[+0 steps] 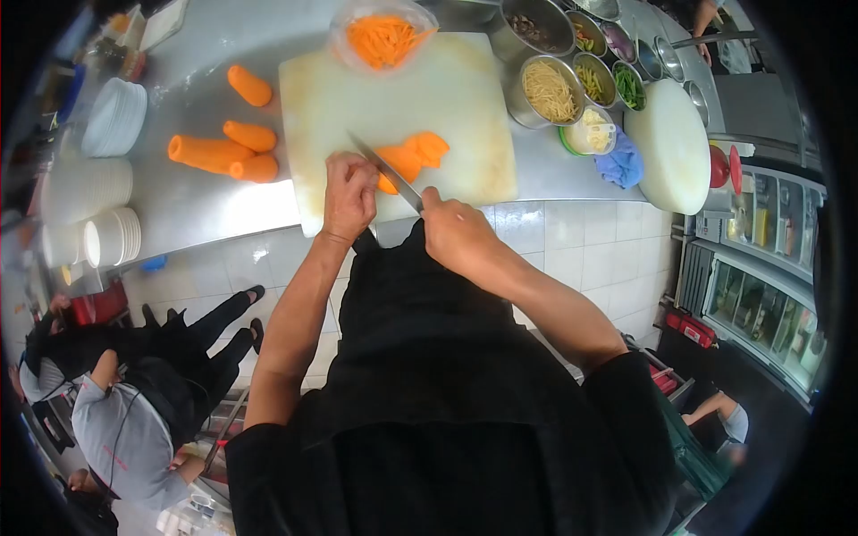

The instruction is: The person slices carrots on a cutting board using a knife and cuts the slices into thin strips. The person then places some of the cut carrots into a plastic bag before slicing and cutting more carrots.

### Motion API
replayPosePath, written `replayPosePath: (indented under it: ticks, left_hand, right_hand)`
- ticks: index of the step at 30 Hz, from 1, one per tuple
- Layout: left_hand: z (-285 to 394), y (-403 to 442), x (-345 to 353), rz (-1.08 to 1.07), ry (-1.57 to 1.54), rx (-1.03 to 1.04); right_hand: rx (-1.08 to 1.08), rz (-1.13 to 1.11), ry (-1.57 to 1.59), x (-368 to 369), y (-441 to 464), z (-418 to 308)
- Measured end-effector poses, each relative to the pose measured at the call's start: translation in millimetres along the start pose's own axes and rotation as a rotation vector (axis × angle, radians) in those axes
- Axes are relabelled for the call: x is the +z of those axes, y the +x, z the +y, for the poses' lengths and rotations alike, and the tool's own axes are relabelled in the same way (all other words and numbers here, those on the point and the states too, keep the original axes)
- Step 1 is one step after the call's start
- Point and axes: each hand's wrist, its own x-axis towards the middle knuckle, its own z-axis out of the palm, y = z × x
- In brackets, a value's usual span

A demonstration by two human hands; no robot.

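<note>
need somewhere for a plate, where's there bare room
The cutting board is bare between the carrot slices and its right edge, and between the left hand and the shredded carrot. The steel counter is bare between the whole carrots and its near edge. Crowded: right end, with metal bowls.

Counter (210,201) is shiny metal, pretty glary. Cutting board (322,98) looks like smooth whitish plastic, kinda matt. Knife blade (389,170) smooth metal. Blue rag (619,163) soft crumpled cloth. Floor tiles (563,237) slightly glossy.
</note>
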Motion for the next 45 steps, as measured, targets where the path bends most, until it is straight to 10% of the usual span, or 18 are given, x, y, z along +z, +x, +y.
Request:
replayPosePath:
  ticks: [45]
  left_hand:
    - [-4.4,-3.8,-3.6,0.061,0.007,-0.063]
  right_hand:
    - [0.045,-0.112,0.011,-29.8,-16.8,-17.3]
